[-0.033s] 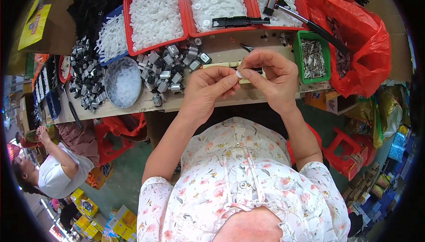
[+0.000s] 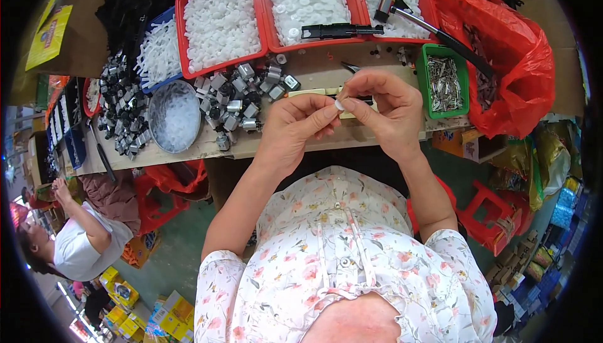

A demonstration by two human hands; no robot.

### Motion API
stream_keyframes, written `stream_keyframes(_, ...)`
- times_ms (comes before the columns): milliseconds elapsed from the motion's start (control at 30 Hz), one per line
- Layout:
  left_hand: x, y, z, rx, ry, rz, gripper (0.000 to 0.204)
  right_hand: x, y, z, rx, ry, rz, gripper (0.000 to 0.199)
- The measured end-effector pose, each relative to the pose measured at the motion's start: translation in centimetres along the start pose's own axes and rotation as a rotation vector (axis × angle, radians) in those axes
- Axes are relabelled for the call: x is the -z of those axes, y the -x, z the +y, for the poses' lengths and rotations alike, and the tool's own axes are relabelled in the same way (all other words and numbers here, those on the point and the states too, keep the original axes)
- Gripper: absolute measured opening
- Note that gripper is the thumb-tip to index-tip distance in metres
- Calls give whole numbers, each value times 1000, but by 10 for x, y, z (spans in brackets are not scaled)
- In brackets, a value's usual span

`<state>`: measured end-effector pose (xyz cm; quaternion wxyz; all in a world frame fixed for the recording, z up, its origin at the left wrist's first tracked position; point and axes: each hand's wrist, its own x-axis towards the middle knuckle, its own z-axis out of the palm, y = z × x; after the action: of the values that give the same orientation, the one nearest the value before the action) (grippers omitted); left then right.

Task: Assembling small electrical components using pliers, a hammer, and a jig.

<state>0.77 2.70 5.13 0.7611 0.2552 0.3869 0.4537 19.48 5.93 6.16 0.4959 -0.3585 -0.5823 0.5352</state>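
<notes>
My left hand [image 2: 292, 126] and my right hand [image 2: 391, 112] meet above the front of the workbench, fingertips nearly touching. Between the thumbs and forefingers of both is a small white plastic piece [image 2: 340, 104], mostly covered by the fingers. Beneath and behind the hands lies a pale yellow block [image 2: 306, 93] with a dark part on it, partly hidden. Small silver motors [image 2: 233, 106] are heaped left of my left hand. To the right of my right hand stands a green bin [image 2: 465, 106] of slim metal pins [image 2: 444, 82].
Red trays [image 2: 264, 50] of small white plastic parts line the back; a black bar [image 2: 342, 31] and a black-handled tool [image 2: 414, 18] lie across them. A metal bowl [image 2: 151, 126] stands left, a red plastic bag [image 2: 521, 60] right. Another person [image 2: 88, 242] is at far left.
</notes>
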Motion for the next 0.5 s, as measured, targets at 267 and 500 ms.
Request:
stream_keyframes(267,3,7,-11,-32,111,82,15,-2,6,2,215,411,-41,21)
stream_keyframes(500,-5,20,-16,-102,-131,203,15,-4,7,9,278,457,-118,16)
